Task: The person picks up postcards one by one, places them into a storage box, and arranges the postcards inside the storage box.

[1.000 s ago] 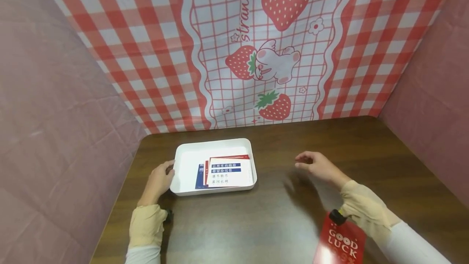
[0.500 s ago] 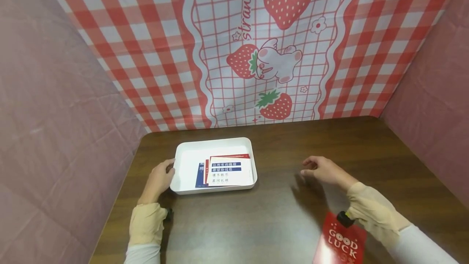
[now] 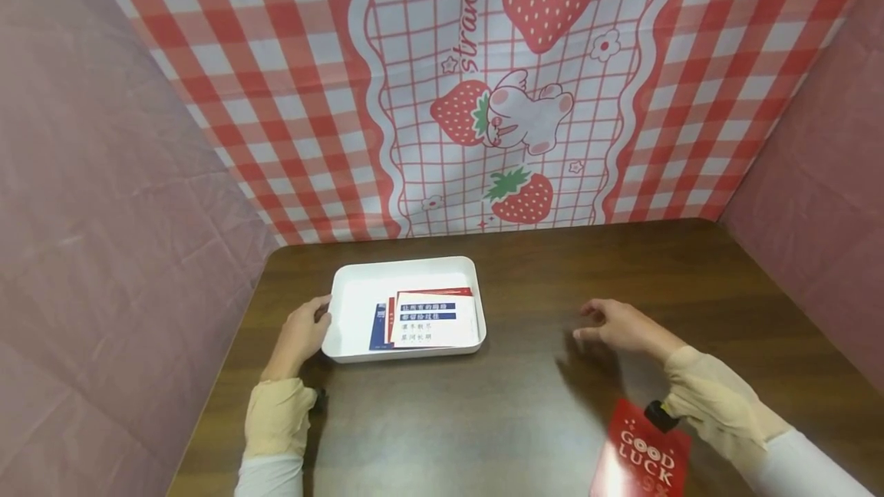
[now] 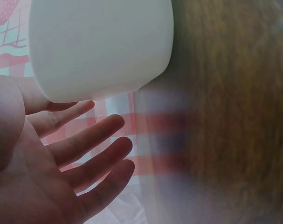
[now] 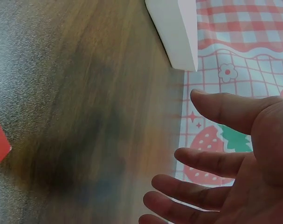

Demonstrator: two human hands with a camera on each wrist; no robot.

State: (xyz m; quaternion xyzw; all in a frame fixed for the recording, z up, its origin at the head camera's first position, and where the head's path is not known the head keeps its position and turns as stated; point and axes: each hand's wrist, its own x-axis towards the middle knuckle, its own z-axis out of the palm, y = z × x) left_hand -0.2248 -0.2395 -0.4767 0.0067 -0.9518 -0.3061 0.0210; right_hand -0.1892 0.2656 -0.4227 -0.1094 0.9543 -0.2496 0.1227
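Note:
A white tray lies on the table, with several printed cards piled in its right part. The top card is white with blue bands; red and blue ones show beneath. My left hand is at the tray's left end, its fingers spread and loosely extended in the left wrist view; whether it touches the rim I cannot tell. My right hand is held above the table right of the tray, its fingers apart around nothing. Below it, partly under the right wrist, lies a red "GOOD LUCK" envelope.
The brown wooden table ends at a strawberry-printed checked cloth hanging behind it. Pink fabric walls stand on both sides. A small black camera is strapped to the right wrist.
My right hand has drawn away from the tray, to the right and slightly toward me, its fingers still around nothing. The left hand, tray and cards stay about where they were.

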